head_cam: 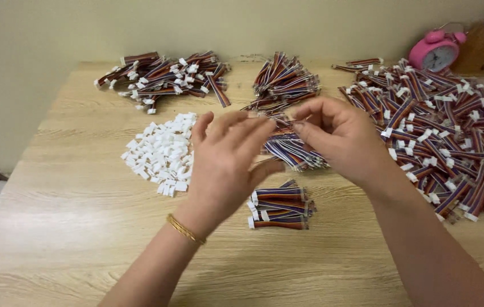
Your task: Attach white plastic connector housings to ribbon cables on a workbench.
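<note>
Both hands pinch one thin wire between them: left hand (228,150) and right hand (338,136), fingertips closed on it (grip near the ends, keeping it straight) above the wire pile (293,150).

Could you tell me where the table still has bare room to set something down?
The table is bare along the near edge, below the small cable stack, and left of the white connector pile. The right side, under the large cable heap, is crowded.
</note>
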